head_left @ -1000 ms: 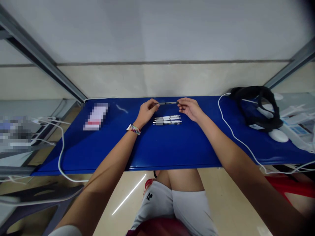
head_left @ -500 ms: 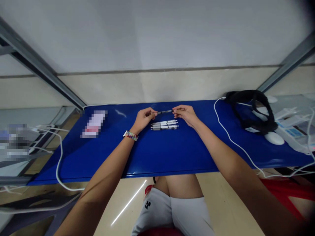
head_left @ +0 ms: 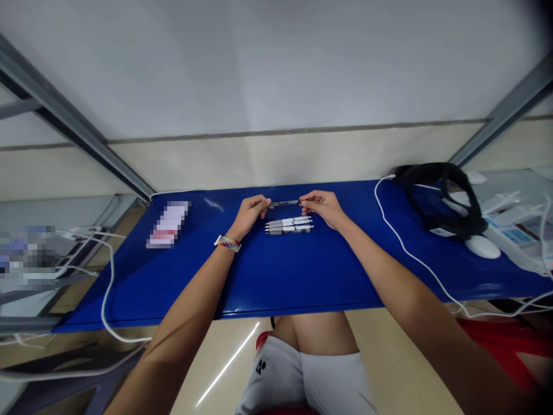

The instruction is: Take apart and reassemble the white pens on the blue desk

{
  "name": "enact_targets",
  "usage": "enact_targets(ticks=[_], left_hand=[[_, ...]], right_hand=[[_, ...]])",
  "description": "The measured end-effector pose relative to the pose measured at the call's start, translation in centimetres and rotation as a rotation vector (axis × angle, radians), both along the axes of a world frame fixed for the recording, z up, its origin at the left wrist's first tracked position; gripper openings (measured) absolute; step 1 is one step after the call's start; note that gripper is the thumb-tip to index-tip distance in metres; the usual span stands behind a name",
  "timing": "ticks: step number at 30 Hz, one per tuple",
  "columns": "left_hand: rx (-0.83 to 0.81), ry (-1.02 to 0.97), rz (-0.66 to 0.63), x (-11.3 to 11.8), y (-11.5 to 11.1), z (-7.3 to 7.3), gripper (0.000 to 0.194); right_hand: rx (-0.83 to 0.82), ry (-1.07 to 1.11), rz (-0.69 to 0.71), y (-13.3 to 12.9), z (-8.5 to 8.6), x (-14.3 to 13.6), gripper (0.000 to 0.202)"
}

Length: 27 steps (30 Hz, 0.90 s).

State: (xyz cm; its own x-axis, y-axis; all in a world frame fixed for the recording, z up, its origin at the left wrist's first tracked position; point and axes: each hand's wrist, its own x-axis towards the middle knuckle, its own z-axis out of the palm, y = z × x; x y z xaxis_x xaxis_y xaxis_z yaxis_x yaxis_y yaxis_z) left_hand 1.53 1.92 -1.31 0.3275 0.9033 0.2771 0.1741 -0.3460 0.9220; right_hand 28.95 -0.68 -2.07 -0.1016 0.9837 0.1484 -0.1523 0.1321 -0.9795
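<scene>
Between my two hands, a slim pen [head_left: 286, 203] is held lengthwise, just above the far part of the blue table. My left hand [head_left: 250, 214], with a patterned band on its wrist, pinches the pen's left end between thumb and fingers. The fingertips of my right hand [head_left: 325, 208] close on its right end. Just nearer to me, several white pens [head_left: 288, 225] with grey grips lie side by side on the table, their tips pointing left. My fingers hide both ends of the held pen.
The blue tabletop [head_left: 298, 276] meets a wall at the back. A blurred-out flat item [head_left: 168, 223] lies left. At right are a black strapped headset [head_left: 443, 199], a white oval object [head_left: 483, 246] and a white cable [head_left: 401, 242]. Metal posts [head_left: 97, 144] rise at both sides.
Both hands have shifted slightly left with the pen between them, still pinching its ends. The pens on the table keep their place. The camera view has tipped slightly.
</scene>
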Motion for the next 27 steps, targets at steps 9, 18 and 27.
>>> enact_targets(ticks=[9, 18, 27], left_hand=[[-0.010, 0.026, 0.027, 0.57, -0.44, -0.10, 0.045], [-0.014, 0.051, 0.048, 0.57, -0.30, -0.23, 0.045], [-0.050, -0.049, 0.069, 0.74, -0.11, -0.50, 0.042]], right_hand=[[-0.043, 0.068, -0.029, -0.06, 0.33, 0.06, 0.045], [-0.083, 0.092, -0.052, 0.03, 0.25, 0.27, 0.043], [-0.089, 0.106, -0.048, -0.02, 0.42, 0.31, 0.041]])
